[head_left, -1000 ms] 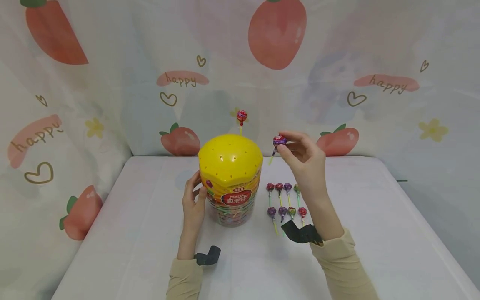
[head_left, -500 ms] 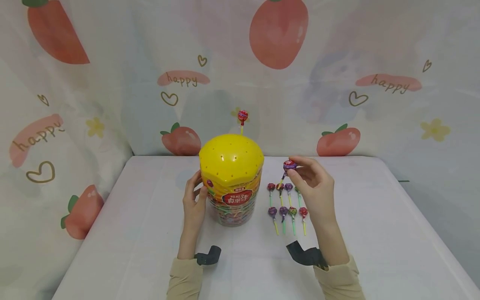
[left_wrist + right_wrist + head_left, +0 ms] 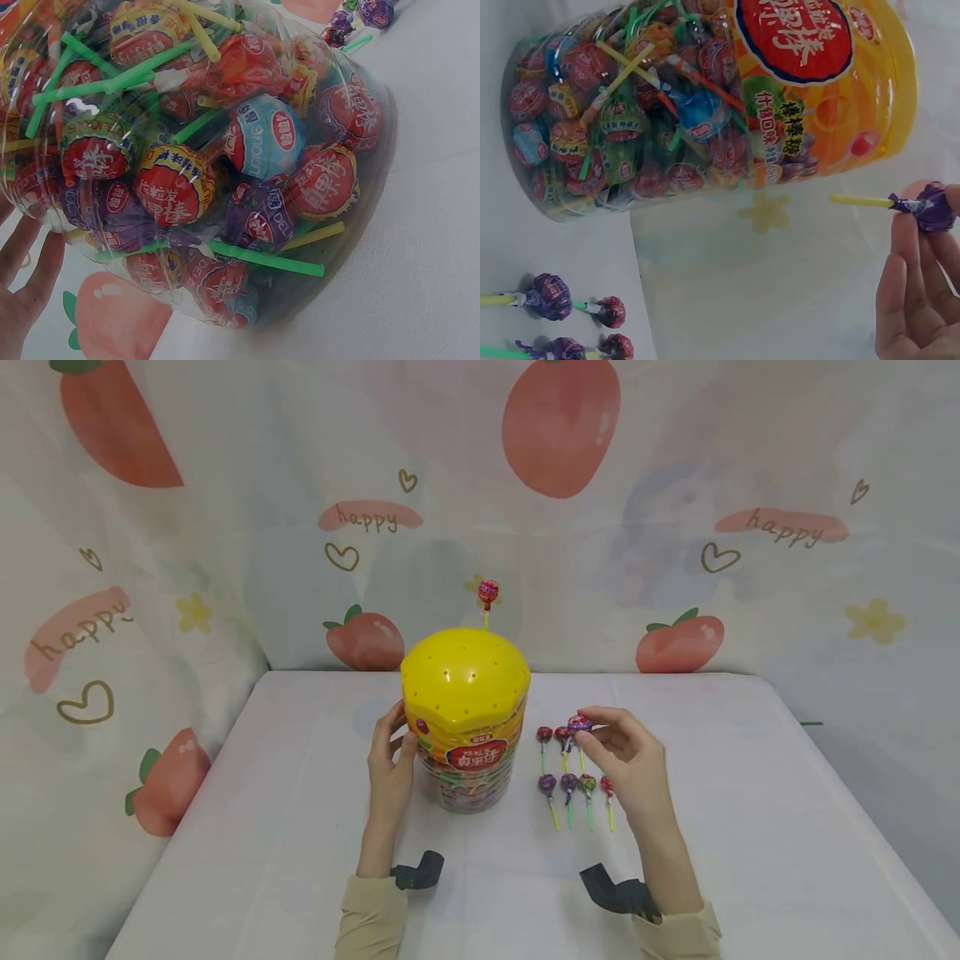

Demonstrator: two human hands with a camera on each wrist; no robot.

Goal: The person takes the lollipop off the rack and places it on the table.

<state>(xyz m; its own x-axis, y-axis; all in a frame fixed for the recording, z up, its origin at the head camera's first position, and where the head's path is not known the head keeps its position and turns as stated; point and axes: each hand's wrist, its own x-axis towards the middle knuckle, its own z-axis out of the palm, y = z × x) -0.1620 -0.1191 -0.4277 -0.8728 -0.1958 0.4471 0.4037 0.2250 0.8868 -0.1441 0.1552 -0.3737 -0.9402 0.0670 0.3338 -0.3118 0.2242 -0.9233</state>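
Observation:
My left hand (image 3: 390,768) holds the left side of a clear lollipop jar (image 3: 476,785) with a yellow lid (image 3: 465,672). Thumb in front, its fingers bend towards the jar's far side; part of them is hidden. Between thumb and fingers my right hand (image 3: 630,760) pinches a purple-and-red wrapped lollipop (image 3: 579,724) by its head, over the back row. Its yellow stick (image 3: 861,200) shows in the right wrist view. Below it on the table, several lollipops (image 3: 547,783) lie in two rows, the back row partly covered by the hand.
Behind the lid, a red lollipop (image 3: 488,591) stands upright on a yellow stick. A white cloth (image 3: 247,860) covers the table, and a strawberry-print curtain (image 3: 450,443) hangs at the back and sides. Many wrapped lollipops (image 3: 176,184) fill the jar.
My right hand has come down from beside the lid to the lollipop rows, bringing the pinched lollipop with it. The left hand stays on the jar.

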